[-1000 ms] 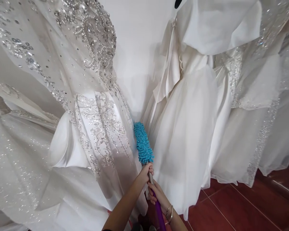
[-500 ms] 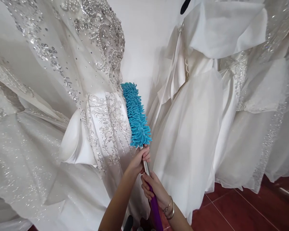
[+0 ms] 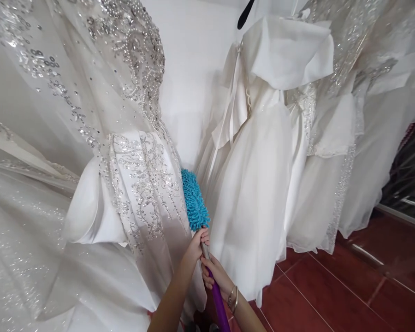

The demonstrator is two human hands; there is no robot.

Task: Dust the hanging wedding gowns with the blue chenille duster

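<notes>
A duster with a fluffy blue head (image 3: 195, 200), a metal neck and a purple handle (image 3: 220, 306) points up and away from me. My left hand (image 3: 196, 244) is wrapped round the metal neck just under the blue head. Lower down, my right hand (image 3: 217, 274) grips the shaft at the top of the purple part; bracelets circle that wrist. The blue head rests close along the right side of a beaded white gown (image 3: 145, 180), its far end partly hidden behind the gown's edge. Whether it touches the wall behind, I cannot tell.
Right of the duster hangs a white off-shoulder dress (image 3: 252, 184), with several more sparkly gowns (image 3: 332, 175) beyond it. A glittery skirt (image 3: 17, 230) spreads at the left. Behind is a white wall (image 3: 183, 92); red floor tiles (image 3: 304, 290) show at the lower right.
The duster's head has moved down and farther in behind the beaded gown's edge, both hands lowering with it. The view has turned right, showing more gowns and floor there.
</notes>
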